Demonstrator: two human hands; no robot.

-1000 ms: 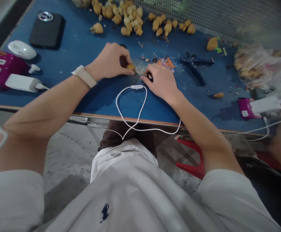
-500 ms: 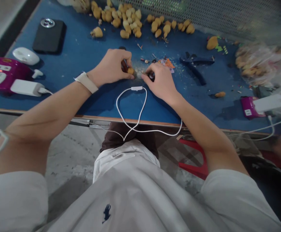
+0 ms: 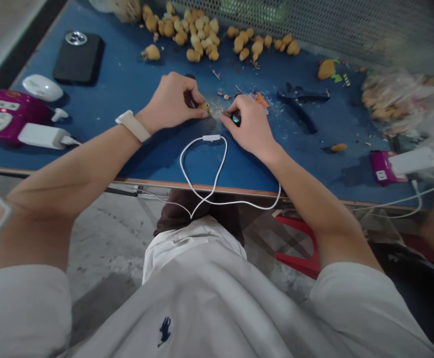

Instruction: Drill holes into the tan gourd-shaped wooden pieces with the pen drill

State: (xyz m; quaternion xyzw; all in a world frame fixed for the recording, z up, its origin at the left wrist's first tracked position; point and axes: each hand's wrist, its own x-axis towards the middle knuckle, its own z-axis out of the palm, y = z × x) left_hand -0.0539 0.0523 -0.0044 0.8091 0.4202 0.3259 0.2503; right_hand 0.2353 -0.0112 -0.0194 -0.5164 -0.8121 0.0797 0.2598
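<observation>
My left hand (image 3: 172, 99) rests on the blue table (image 3: 127, 84) with its fingers pinched on a small tan gourd-shaped piece (image 3: 203, 106). Just to the right, my right hand (image 3: 250, 124) is closed around a small dark tool (image 3: 235, 118) whose thin tip points at the tan piece. Both hands almost touch over a patch of fine shavings. A white wristband sits on my left wrist. A white earphone cable (image 3: 205, 164) loops on the table just below the hands.
A heap of tan gourd pieces (image 3: 202, 35) lies at the back. Dark pliers (image 3: 301, 102) lie to the right, a black phone (image 3: 78, 57), white case (image 3: 42, 87) and magenta power strip (image 3: 0, 112) to the left. Another strip (image 3: 383, 166) and plastic bag (image 3: 399, 99) sit far right.
Both hands stay together on the tan piece with only slight finger shifts. The view has tilted a little, so the table sits slightly differently in frame.
</observation>
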